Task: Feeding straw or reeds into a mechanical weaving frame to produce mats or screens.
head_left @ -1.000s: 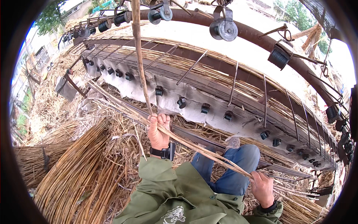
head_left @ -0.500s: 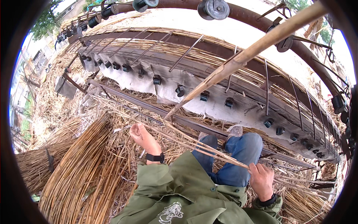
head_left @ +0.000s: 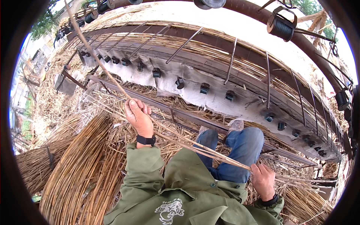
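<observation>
Hanging on in two spots, probably to keep everything lined up

Head view, the only one here: looking straight down. Got the left hand (head_left: pixel 138 117) curled mostly closed near the lower end of a long stalk (head_left: pixel 101 66), with the rest slanting off to the upper left. Maybe gripped low to leave the length free. Can't tell whether also pinching the thinner stalks (head_left: pixel 232 161) running right by that grip.

Got the right hand (head_left: pixel 263 182) folded snugly around those thinner stalks, out to the right of the blue-jeaned knees (head_left: pixel 245 148), with ends poking out past the fist. Likely held well apart from the left hand to stop sagging and fanning out.

Note the big pile of stalks (head_left: pixel 71 172) lying left of the left sleeve (head_left: pixel 140 165), maybe parked there for easy reach. Look beyond the hands for a metal bar (head_left: pixel 195 119), then pale cloth (head_left: pixel 192 93) with dark spools (head_left: pixel 230 95) in a row, presumably spaced to avoid tangles.
</observation>
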Demonstrator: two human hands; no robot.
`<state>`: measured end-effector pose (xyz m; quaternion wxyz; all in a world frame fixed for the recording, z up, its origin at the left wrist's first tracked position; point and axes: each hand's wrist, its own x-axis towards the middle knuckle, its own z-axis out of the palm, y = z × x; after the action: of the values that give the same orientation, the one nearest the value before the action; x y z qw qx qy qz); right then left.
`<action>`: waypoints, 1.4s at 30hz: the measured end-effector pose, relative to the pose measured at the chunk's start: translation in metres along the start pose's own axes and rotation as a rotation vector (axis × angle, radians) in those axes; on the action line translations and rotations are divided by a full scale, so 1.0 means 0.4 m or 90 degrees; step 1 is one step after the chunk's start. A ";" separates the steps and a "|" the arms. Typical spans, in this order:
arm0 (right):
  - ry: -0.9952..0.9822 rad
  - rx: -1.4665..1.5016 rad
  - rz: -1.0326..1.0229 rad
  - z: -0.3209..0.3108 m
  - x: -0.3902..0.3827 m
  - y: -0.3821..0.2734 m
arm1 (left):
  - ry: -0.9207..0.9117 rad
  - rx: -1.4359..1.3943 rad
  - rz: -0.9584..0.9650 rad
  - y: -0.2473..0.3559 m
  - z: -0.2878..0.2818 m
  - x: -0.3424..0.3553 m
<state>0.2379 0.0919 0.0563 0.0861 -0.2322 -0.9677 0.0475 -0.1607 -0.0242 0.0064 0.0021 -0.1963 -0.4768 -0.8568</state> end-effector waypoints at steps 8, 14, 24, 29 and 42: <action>-0.045 0.079 0.041 0.053 -0.019 -0.010 | 0.210 -0.069 -0.084 -0.046 -0.060 0.010; -0.072 0.045 0.067 0.080 -0.071 -0.014 | 0.365 -0.066 -0.309 -0.156 -0.162 -0.028; 0.037 0.047 -0.007 0.087 -0.080 0.018 | 0.166 -0.067 -0.456 -0.114 -0.223 0.042; -0.014 0.046 0.006 0.045 -0.002 -0.027 | 0.204 0.348 -0.067 -0.055 -0.234 -0.013; 0.122 -0.044 -0.002 0.040 -0.022 0.031 | -0.053 -0.491 -0.507 -0.097 -0.059 -0.087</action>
<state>0.2483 0.0981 0.0378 0.1706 -0.2373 -0.9563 -0.0082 -0.1438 -0.0288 -0.0482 -0.4127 -0.0214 -0.1658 -0.8954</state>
